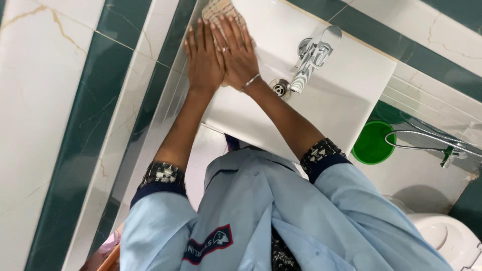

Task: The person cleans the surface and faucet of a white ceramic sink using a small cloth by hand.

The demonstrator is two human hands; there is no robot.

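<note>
Shirt badge: nearest the camera, a dark shield-shaped patch point(211, 244) with a red edge and pale lettering sat on the front of the light blue shirt point(261, 216).
Cuffs: both sleeves ended in dark navy bands with a patterned black-and-white trim point(163, 173).
Left hand: the left hand point(203, 57) lay flat, palm down, fingers point(198, 35) spread and released, pressing on the cloth at the left rim of the basin.
Right hand: the right hand point(236, 50) lay just beside it, partly overlapping, fingers stretched out and pressing rather than clenched; a silver bangle point(250, 83) circled the wrist.
Cloth: the beige patterned cloth point(216, 10) lay under both palms on the far left part of the white washbasin point(346, 85), only its far end showing.
Doing it well: I judged that flat, even pressure from both palms, with overlapping strokes along the rim, would suit this wiping best, keeping the cloth from bunching under the fingers.
Tap: a chrome tap point(314, 55) stood over the drain point(279, 89), to the right of the hands.
Bucket: a green bucket point(372, 143) stood on the floor beyond the basin, beside a metal hose point(422, 133).
Toilet: a white toilet point(447, 236) showed at the lower right.
Labels and signs: apart from the badge, none could be seen on the green-and-white tiled walls point(50, 100).
</note>
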